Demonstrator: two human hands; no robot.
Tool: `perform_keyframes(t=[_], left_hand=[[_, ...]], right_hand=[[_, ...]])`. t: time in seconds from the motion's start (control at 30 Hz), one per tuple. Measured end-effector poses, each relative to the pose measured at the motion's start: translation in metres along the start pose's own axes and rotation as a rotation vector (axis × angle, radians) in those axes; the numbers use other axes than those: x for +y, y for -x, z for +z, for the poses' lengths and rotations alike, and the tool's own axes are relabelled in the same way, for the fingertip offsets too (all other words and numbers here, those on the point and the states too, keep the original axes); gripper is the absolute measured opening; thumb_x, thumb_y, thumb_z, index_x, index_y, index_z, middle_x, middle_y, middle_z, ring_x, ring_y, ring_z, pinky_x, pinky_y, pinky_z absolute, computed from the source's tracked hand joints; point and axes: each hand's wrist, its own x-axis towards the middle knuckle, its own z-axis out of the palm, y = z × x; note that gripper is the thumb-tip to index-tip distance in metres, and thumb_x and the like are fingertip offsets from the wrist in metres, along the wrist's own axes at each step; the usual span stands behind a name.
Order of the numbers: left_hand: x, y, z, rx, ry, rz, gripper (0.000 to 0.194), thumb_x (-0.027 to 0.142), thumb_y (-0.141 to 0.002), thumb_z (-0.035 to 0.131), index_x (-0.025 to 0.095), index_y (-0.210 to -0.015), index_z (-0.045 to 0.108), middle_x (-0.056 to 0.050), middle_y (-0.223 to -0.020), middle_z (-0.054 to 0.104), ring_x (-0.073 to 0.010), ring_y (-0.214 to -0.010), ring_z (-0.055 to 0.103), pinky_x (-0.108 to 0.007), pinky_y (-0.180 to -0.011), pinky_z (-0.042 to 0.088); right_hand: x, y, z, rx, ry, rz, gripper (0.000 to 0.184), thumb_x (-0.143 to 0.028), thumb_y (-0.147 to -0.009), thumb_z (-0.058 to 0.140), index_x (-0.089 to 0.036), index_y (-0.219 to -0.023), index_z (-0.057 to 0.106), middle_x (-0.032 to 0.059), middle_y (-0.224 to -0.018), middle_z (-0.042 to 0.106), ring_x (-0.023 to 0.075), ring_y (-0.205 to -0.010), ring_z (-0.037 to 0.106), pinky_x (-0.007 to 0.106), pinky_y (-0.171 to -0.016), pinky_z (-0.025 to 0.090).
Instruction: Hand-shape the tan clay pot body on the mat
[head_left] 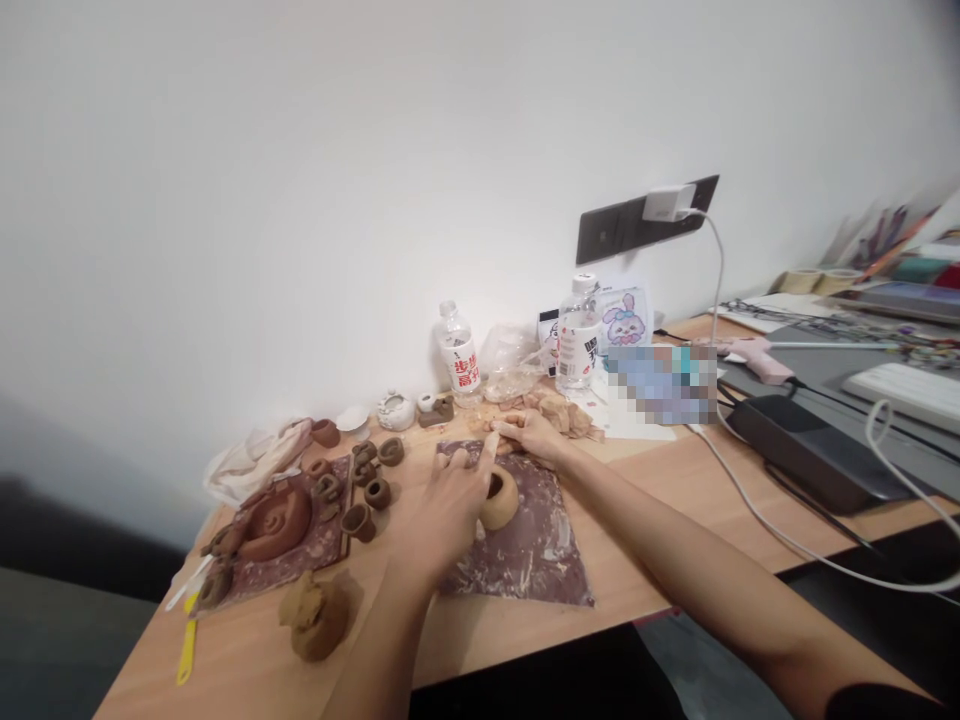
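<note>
A small round tan clay pot [501, 500] with a dark opening stands on a brown, smeared work mat [540, 560]. Close along its left side is my left hand [454, 505], index finger stretched out past the rim and the other fingers apart; whether its thumb touches the pot is hidden. Just beyond the pot, my right hand [534, 436] has its fingertips pinched together at the tip of my left index finger. Anything between those fingertips is too small to make out.
A tan clay lump [313, 615] sits at the front left. Farther left, a second mat [300, 565] bears a reddish clay dish [276, 522], near several tiny clay pots [359, 522]. Plastic bottles [459, 355] stand by the wall. A white cable [757, 515] crosses the right side.
</note>
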Motion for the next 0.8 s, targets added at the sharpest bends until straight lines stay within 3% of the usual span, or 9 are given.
perform_keyframes(t=[0.2,0.33,0.43,0.53,0.57,0.6,0.7,0.73,0.8], left_hand=[[-0.008,-0.004,0.008,0.047,-0.015,0.008,0.081,-0.009,-0.074,0.035,0.023,-0.148,0.024,-0.013,-0.124,0.057,-0.0277,-0.121,0.050,-0.038,-0.094,0.042],[-0.010,-0.007,0.008,0.034,0.057,0.027,0.079,-0.006,-0.076,0.041,0.023,-0.147,0.025,-0.013,-0.126,0.056,-0.0269,-0.122,0.050,-0.038,-0.098,0.040],[-0.015,-0.003,0.002,0.009,0.199,0.031,0.081,-0.003,-0.076,0.050,0.028,-0.147,0.027,-0.012,-0.131,0.055,-0.0278,-0.127,0.047,-0.041,-0.102,0.036],[-0.023,0.004,-0.004,0.053,0.528,0.074,0.071,0.006,-0.071,0.066,0.029,-0.135,0.046,-0.009,-0.122,0.064,-0.0280,-0.117,0.054,-0.039,-0.097,0.041],[-0.025,0.005,-0.003,0.110,0.682,0.086,0.063,0.011,-0.070,0.071,0.027,-0.128,0.054,-0.008,-0.112,0.068,-0.0263,-0.107,0.059,-0.037,-0.093,0.044],[-0.026,0.005,0.000,0.256,0.844,0.025,0.050,0.017,-0.071,0.072,0.025,-0.119,0.060,-0.006,-0.102,0.072,-0.0242,-0.097,0.061,-0.036,-0.091,0.045],[-0.028,-0.003,0.023,0.879,1.281,-0.307,0.037,0.028,-0.076,0.069,0.020,-0.111,0.061,-0.006,-0.095,0.072,-0.0205,-0.094,0.063,-0.033,-0.090,0.046],[-0.028,-0.008,0.033,0.997,1.401,-0.411,0.038,0.030,-0.076,0.069,0.020,-0.112,0.060,-0.006,-0.099,0.071,-0.0195,-0.094,0.065,-0.031,-0.088,0.048],[-0.028,-0.019,0.052,1.005,1.647,-0.573,0.034,0.030,-0.076,0.067,0.018,-0.107,0.059,-0.007,-0.098,0.070,-0.0181,-0.088,0.066,-0.029,-0.081,0.050]], right_hand=[[-0.001,0.001,-0.001,-0.015,0.011,-0.004,0.034,-0.043,-0.059,0.083,-0.015,-0.066,0.065,-0.0009,-0.061,0.068,0.0107,-0.056,0.065,0.020,-0.059,0.056],[-0.001,0.002,0.000,-0.027,0.036,-0.025,0.037,-0.047,-0.060,0.082,-0.015,-0.064,0.063,-0.0019,-0.059,0.066,0.0106,-0.054,0.064,0.021,-0.056,0.055],[-0.001,0.002,0.000,-0.035,0.064,-0.041,0.039,-0.049,-0.061,0.080,-0.015,-0.064,0.061,-0.0017,-0.060,0.067,0.0111,-0.054,0.063,0.023,-0.056,0.055],[-0.005,0.005,0.000,-0.066,0.100,-0.045,0.040,-0.051,-0.062,0.079,-0.014,-0.071,0.065,0.0017,-0.066,0.070,0.0126,-0.060,0.066,0.025,-0.062,0.056],[-0.007,0.007,0.001,-0.085,0.117,-0.045,0.041,-0.051,-0.063,0.079,-0.013,-0.074,0.066,0.0036,-0.069,0.071,0.0135,-0.063,0.067,0.027,-0.065,0.057],[-0.011,0.010,0.002,-0.106,0.135,-0.047,0.041,-0.050,-0.064,0.078,-0.013,-0.077,0.068,0.0053,-0.073,0.072,0.0146,-0.066,0.068,0.028,-0.067,0.057],[-0.027,0.021,0.009,-0.169,0.227,-0.102,0.037,-0.044,-0.067,0.078,-0.013,-0.087,0.072,0.0079,-0.086,0.074,0.0180,-0.079,0.069,0.031,-0.075,0.055],[-0.033,0.025,0.012,-0.199,0.307,-0.155,0.034,-0.040,-0.069,0.077,-0.014,-0.090,0.072,0.0078,-0.090,0.074,0.0188,-0.084,0.069,0.032,-0.078,0.054],[-0.046,0.032,0.019,-0.304,0.578,-0.317,0.029,-0.035,-0.076,0.072,-0.016,-0.098,0.072,0.0077,-0.098,0.073,0.0199,-0.090,0.067,0.032,-0.083,0.052]])
